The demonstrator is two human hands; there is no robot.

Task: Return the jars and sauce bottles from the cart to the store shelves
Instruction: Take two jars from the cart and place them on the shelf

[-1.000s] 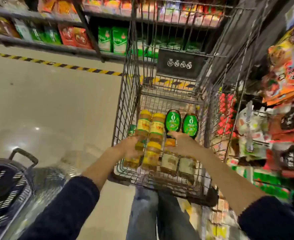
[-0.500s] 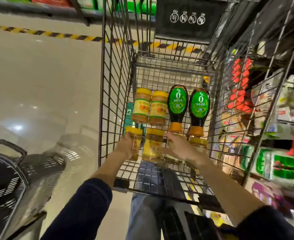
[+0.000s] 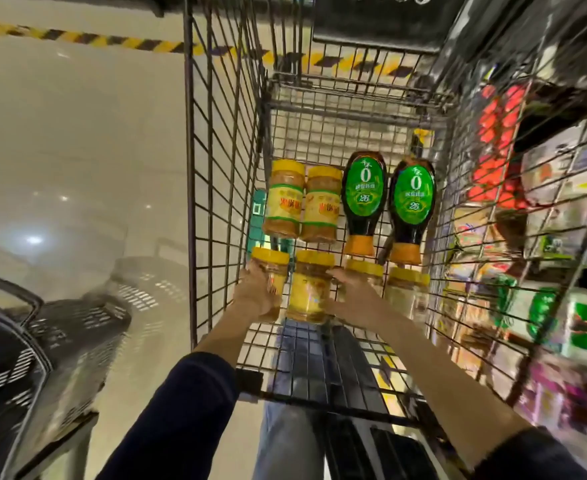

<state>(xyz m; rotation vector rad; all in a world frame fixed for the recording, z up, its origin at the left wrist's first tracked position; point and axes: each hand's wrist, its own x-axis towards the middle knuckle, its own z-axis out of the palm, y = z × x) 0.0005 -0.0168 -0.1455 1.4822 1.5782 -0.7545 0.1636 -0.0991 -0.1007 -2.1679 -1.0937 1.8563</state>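
The wire cart [image 3: 216, 168] holds several yellow-lidded jars and two dark sauce bottles with green labels [image 3: 364, 199] [image 3: 412, 209], all lying on its floor. Two jars [image 3: 283, 199] [image 3: 321, 204] lie in the far row beside the bottles. My left hand [image 3: 257, 296] is wrapped around the near-left jar [image 3: 273, 268]. My right hand [image 3: 354, 296] closes over the third near jar [image 3: 366, 268], hiding most of it. A free jar [image 3: 311, 289] lies between my hands and another jar [image 3: 406, 292] lies at the near right.
Store shelves [image 3: 544, 185] packed with bright packets run close along the cart's right side. A black plastic basket [image 3: 8, 358] stands at the left on the pale tiled floor. Yellow-black hazard tape [image 3: 77, 38] crosses the floor ahead. My legs stand behind the cart.
The view has tipped further down and closer into the cart. Both hands stay on the near row of jars, the left now wrapped more fully around its jar.
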